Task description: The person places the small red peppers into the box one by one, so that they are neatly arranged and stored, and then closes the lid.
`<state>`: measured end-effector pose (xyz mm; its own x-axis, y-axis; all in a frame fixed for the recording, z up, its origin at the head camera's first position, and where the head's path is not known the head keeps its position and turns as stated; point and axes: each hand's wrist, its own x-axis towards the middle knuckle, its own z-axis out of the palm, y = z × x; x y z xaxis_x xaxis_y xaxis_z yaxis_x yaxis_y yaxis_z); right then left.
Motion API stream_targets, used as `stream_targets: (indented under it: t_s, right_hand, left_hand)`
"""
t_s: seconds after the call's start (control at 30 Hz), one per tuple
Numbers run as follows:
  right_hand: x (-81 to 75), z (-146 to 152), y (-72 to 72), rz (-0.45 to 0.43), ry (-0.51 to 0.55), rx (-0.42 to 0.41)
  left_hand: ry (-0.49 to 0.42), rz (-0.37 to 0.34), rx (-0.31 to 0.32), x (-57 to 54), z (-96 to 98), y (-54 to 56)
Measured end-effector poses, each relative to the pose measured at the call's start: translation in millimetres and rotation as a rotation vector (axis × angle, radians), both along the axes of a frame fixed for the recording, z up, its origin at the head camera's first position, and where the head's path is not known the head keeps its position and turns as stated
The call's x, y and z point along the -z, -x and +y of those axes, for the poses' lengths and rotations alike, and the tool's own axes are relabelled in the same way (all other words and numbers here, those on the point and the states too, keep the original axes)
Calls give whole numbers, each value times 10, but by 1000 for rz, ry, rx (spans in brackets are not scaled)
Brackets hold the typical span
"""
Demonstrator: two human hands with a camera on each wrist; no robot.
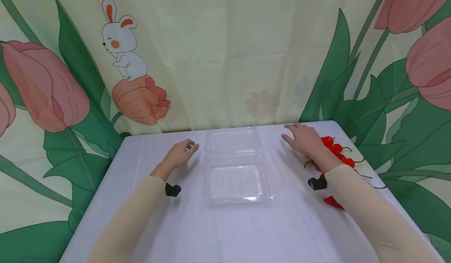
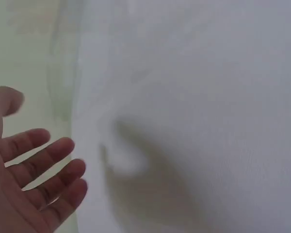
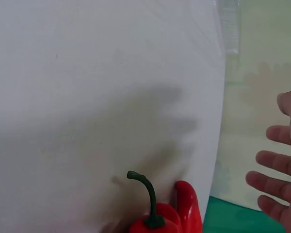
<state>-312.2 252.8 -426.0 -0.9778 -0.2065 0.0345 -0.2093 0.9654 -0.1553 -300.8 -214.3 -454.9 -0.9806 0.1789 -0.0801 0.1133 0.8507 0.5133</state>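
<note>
An open clear plastic clamshell container (image 1: pixel 234 181) lies flat between the hands, its lid half folded back toward the curtain. To its left my left hand (image 1: pixel 179 153) hovers above the cloth, fingers loosely bent and holding nothing; the left wrist view shows the same hand (image 2: pixel 36 179) with its fingers spread. On the other side, my right hand (image 1: pixel 305 138) hangs over the table, beside a pile of red peppers (image 1: pixel 339 148), fingers extended and nothing in them. My right forearm partly hides the pile. A red pepper (image 3: pixel 157 223) with a curved green stem shows in the right wrist view.
A white cloth (image 1: pixel 232 231) covers the table. Behind it hangs a curtain (image 1: pixel 211 59) printed with tulips and a rabbit, meeting the table's back edge. One red pepper (image 1: pixel 332 202) lies nearer to me, under the right forearm.
</note>
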Motion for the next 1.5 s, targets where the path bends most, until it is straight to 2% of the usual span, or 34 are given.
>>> stream_targets:
  t_s: [0.17, 0.37, 0.5, 0.77, 0.9, 1.07, 1.27, 1.4, 1.5]
  right_hand:
    - [-52, 53, -93, -29, 20, -4]
    - [-101, 156, -274, -51, 63, -22]
    - [-105, 305, -460, -59, 70, -33]
    - [-54, 620, -846, -93, 110, -37]
    - [-43, 775, -1083, -103, 122, -31]
    - [-35, 949, -1324, -162, 127, -14]
    - [-3, 1174, -1537, -262, 163, -53]
    - [46, 1290, -1628, -344, 219, -89]
    - [83, 1344, -1667, -368, 242, -97]
  left_hand:
    - [-217, -75, -17, -11, 49, -144]
    - [-475, -270, -100, 47, 67, -348]
    - [-615, -355, -95, 98, 82, -478]
    - [-722, -412, -45, 164, 151, -705]
    - [-772, -429, -26, 234, 152, -755]
    - [-814, -445, -34, 280, 149, -795]
    - [-855, -475, -19, 274, 143, -852]
    - [-892, -494, -31, 244, 134, -872]
    - [-918, -507, -46, 228, 127, -868]
